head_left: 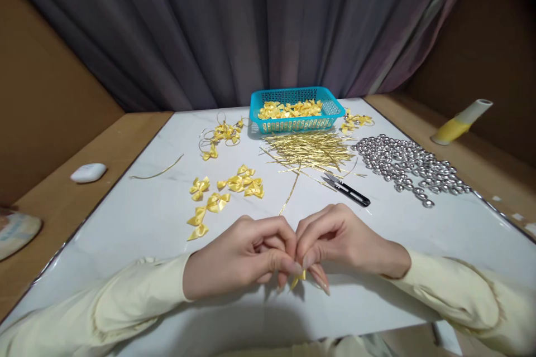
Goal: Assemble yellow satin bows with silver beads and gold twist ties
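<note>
Near the front of the table, my left hand (pixel 257 251) and my right hand (pixel 341 240) meet fingertip to fingertip. Both are closed in a pinch on a small yellow ribbon bow (pixel 298 279), which mostly hides behind the fingers. Whether anything else is held with it cannot be made out. A gold twist tie (pixel 290 194) lies just beyond the hands, near my left knuckles. Several loose yellow bows (pixel 243 181) lie to the left of the hands. Black thread snips (pixel 347 189) rest past my right hand.
A blue basket (pixel 255 109) of yellow bows stands at the back, behind a pile of gold ties (pixel 310 148). Silver bells or beads (pixel 410 164) spread at right. Bows with looped cords (pixel 226 133) lie back left. A thread cone (pixel 458 122) and white case (pixel 88 173) flank the tabletop.
</note>
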